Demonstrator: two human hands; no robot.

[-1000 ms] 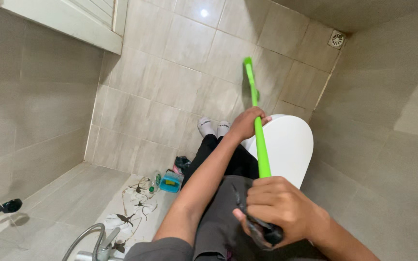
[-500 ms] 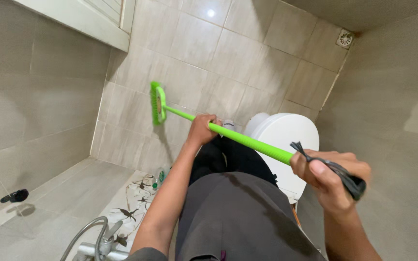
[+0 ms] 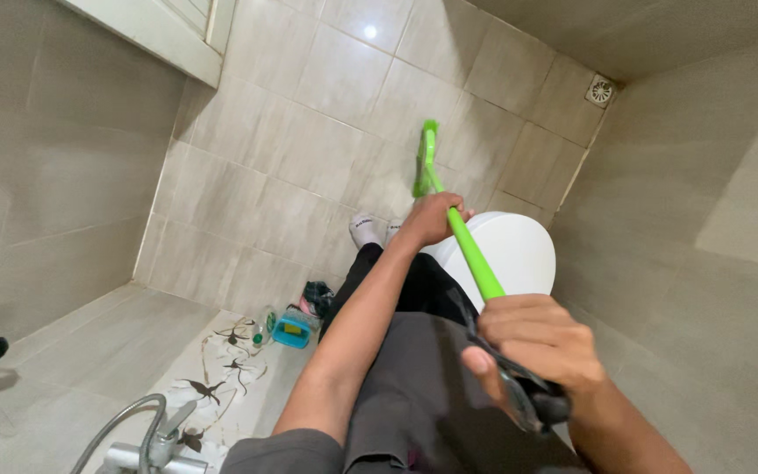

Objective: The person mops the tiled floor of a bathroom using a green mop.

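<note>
Tiled floor (image 3: 309, 158) fills most of what I see, pale beige squares, with matching tiled walls (image 3: 54, 193) on both sides. The white toilet (image 3: 519, 250) sits just below my feet, lid down. I'm standing over it all, looking straight down my grey shorts (image 3: 414, 395).

The green brush (image 3: 449, 219) runs up from my right hand (image 3: 528, 351) through my left hand (image 3: 432, 219) to its head (image 3: 425, 158), which rests on the floor tiles beyond my 2 white socks (image 3: 366, 230). My left hand is wrapped tight round the green handle midway. My right hand is closed firmly round the dark grip at the top end.

To scrub well here, I judge it best to press down with the left hand and steer with the right, keeping the head flat to the tile so the bristles bite along the grout lines.

Smaller things: a floor drain (image 3: 600, 90) in the far corner, a chrome tap with hose (image 3: 146, 439) at the lower left, and a small blue container (image 3: 292, 332) with bottles beside my leg.
</note>
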